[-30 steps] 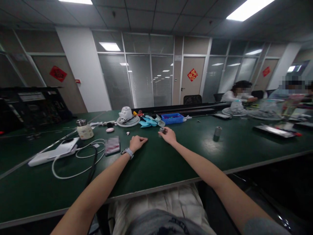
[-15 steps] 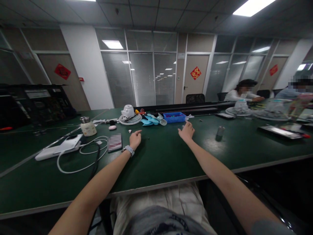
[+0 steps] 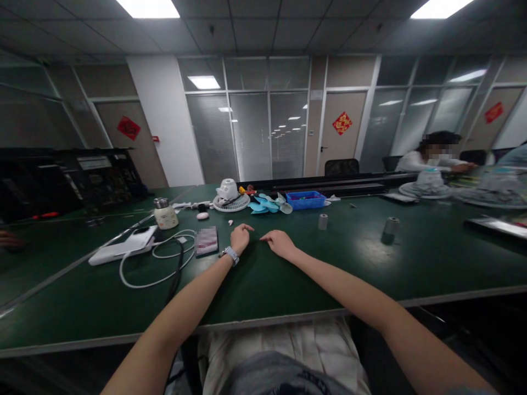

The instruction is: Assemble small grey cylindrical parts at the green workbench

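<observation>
Head view: from my remote seat, the left hand (image 3: 240,238) and the right hand (image 3: 280,244) face each other low over the green tabletop (image 3: 259,291), near but apart. The left index finger reaches toward 3 o'clock; the right fingers bunch together toward 9. I see nothing in either, but the thumbs are mostly hidden, so I cannot tell whether some tiny part is pinched. Just beside the left hand, at 11 o'clock, lies what looks like an earbud (image 3: 231,223); at 9, a flat slab (image 3: 206,242), its face blurred. From the right hand, a grey cylinder (image 3: 323,222) stands upright at 2 o'clock, and a second cylinder (image 3: 391,226) well apart at 3. Light-blue fan blades (image 3: 263,205) lie at 11, a blue tray (image 3: 307,204) at 1.

I judge the nearer cylinder stiff, fairly heavy and perhaps slick; I'd grip its sides, thumb opposing fingers. The earbud should be light and skid easily: pinch from above.
</observation>
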